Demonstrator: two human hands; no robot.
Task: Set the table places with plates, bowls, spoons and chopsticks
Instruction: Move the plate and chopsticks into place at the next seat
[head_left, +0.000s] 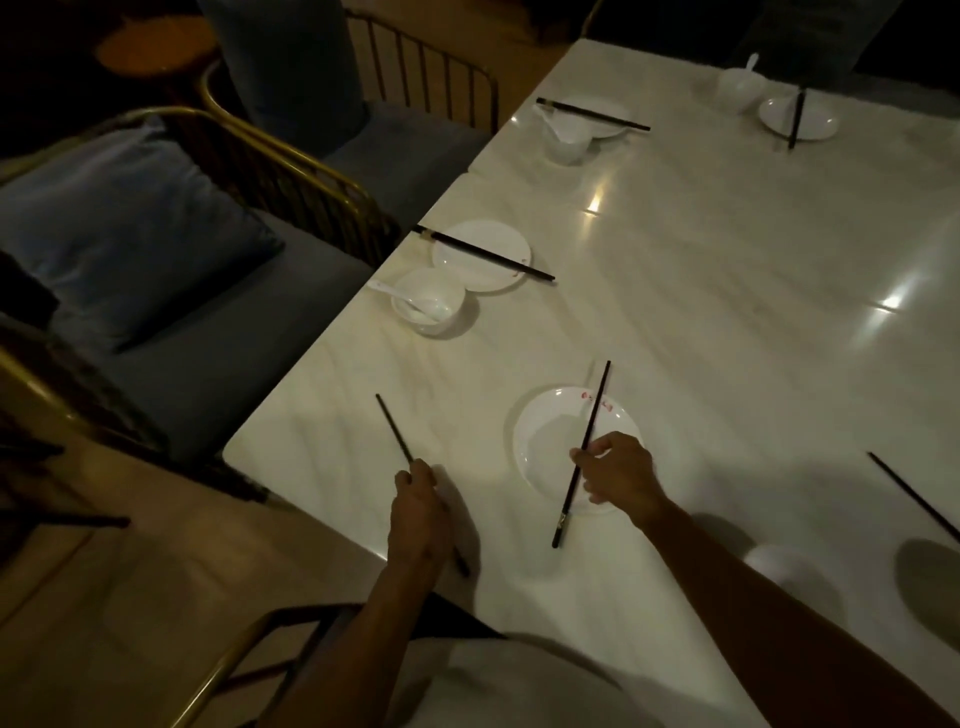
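Note:
A white plate (550, 436) with red marks on its rim lies near the front of the white marble table (727, 270). My right hand (618, 470) hovers over this plate and pinches a black chopstick (592, 415) that slants up and away. Left of the plate, my left hand (418, 512) grips a second black chopstick (393, 428) near the table's front left corner.
Three set places lie farther along: a plate (483, 257) with chopsticks and a bowl (428, 301) holding a spoon, a second plate (597, 117), a third plate (800, 119). A loose chopstick (914, 496) lies at right. Blue-cushioned chairs with gold frames (291, 171) line the left edge.

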